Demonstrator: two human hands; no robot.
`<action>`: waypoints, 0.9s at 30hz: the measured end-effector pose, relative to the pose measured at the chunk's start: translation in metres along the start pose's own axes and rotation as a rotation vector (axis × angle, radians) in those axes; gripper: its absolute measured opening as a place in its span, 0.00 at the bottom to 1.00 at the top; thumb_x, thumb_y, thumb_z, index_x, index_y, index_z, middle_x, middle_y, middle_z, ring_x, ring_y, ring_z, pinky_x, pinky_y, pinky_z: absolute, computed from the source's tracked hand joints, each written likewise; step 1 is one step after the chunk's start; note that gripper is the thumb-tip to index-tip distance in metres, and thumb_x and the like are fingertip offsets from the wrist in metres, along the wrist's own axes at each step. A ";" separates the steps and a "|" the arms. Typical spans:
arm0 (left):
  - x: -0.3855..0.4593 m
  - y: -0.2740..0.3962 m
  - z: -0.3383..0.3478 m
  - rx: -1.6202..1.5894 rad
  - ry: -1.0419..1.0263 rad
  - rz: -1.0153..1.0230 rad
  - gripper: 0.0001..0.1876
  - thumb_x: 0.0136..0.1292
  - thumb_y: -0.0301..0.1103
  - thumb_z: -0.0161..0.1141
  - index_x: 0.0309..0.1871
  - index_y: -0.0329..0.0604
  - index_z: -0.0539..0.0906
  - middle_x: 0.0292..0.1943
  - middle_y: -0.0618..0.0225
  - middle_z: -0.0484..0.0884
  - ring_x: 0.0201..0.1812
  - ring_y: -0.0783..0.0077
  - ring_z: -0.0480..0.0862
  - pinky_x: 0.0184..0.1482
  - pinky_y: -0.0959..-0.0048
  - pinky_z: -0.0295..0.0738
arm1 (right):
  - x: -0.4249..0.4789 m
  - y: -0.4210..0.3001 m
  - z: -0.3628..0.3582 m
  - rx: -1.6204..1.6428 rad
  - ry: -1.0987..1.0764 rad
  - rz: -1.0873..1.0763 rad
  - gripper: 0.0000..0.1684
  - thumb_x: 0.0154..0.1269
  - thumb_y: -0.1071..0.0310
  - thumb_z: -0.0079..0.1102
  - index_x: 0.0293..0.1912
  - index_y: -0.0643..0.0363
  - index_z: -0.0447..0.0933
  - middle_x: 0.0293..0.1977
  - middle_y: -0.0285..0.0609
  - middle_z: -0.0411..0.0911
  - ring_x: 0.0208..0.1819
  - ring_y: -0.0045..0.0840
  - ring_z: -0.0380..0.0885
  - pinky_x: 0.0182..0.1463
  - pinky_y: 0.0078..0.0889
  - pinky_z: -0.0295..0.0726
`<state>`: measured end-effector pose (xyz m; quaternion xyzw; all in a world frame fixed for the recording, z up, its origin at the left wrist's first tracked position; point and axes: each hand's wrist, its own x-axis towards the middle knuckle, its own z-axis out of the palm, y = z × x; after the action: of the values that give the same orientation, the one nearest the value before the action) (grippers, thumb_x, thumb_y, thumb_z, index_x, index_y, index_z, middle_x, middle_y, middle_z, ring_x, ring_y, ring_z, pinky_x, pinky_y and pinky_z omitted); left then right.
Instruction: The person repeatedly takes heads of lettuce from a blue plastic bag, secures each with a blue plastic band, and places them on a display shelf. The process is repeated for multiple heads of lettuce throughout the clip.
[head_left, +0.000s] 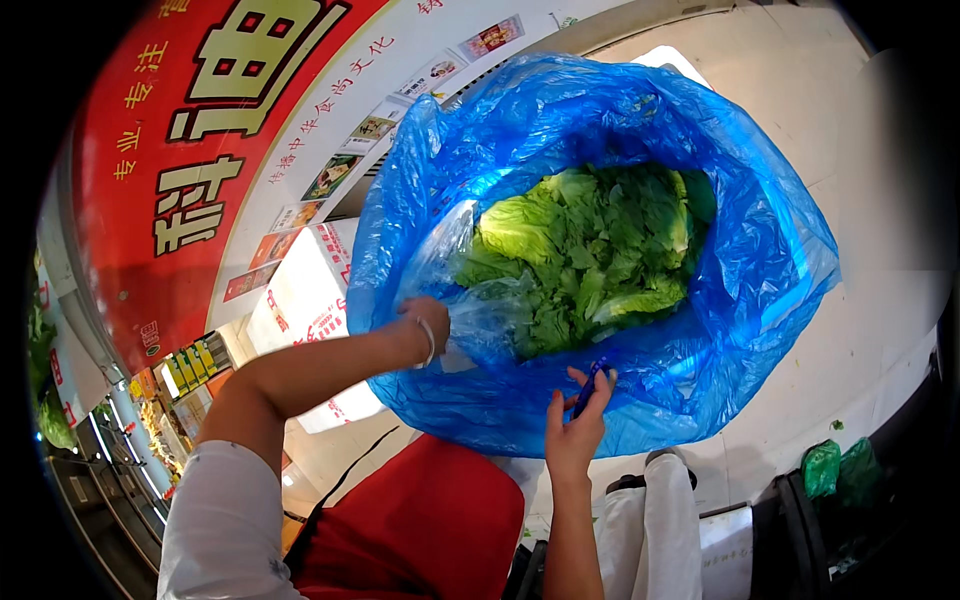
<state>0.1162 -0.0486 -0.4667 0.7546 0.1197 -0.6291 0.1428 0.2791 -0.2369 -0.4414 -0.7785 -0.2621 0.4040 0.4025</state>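
Before me a large blue plastic bag stands with its mouth wide. Leafy green lettuce fills its middle, paler heads at the upper left. Clear plastic film lies inside, over the lettuce's left side. My left hand, a white bangle at its wrist, reaches over the bag's left side and grips this film; its fingers are partly hidden and blurred. At the bag's near rim, my right hand holds a slim dark-blue object between thumb and fingers; its exact kind is unclear.
White boxes with red print stand left of the bag, below a red and white sign panel bearing writing. White trouser legs show at lower right. Green plastic bags lie by a dark bin or crate farther right. Pale floor tiles surround the bag.
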 end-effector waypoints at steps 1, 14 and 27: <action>0.003 -0.016 -0.009 -0.038 -0.051 0.012 0.14 0.55 0.42 0.56 0.38 0.46 0.85 0.36 0.62 0.82 0.37 0.58 0.79 0.35 0.54 0.73 | 0.001 0.000 0.002 -0.005 0.000 -0.033 0.31 0.58 0.78 0.55 0.59 0.62 0.54 0.46 0.45 0.75 0.25 0.20 0.68 0.34 0.20 0.71; 0.153 -0.039 -0.028 -0.907 0.607 -0.371 0.25 0.51 0.35 0.63 0.51 0.31 0.73 0.53 0.48 0.71 0.55 0.51 0.73 0.53 0.64 0.72 | -0.006 0.001 0.017 0.129 -0.004 0.148 0.31 0.59 0.79 0.55 0.59 0.61 0.55 0.47 0.42 0.75 0.25 0.14 0.67 0.25 0.14 0.63; 0.157 -0.005 -0.036 -1.804 1.315 -0.726 0.36 0.40 0.45 0.73 0.51 0.39 0.71 0.52 0.49 0.74 0.56 0.52 0.71 0.57 0.62 0.64 | 0.002 0.004 0.022 0.215 0.013 0.224 0.30 0.60 0.77 0.54 0.59 0.61 0.55 0.47 0.43 0.75 0.25 0.15 0.68 0.24 0.15 0.64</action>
<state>0.1757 -0.0306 -0.6159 0.4816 0.7811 0.1906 0.3486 0.2620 -0.2288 -0.4537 -0.7578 -0.1261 0.4673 0.4376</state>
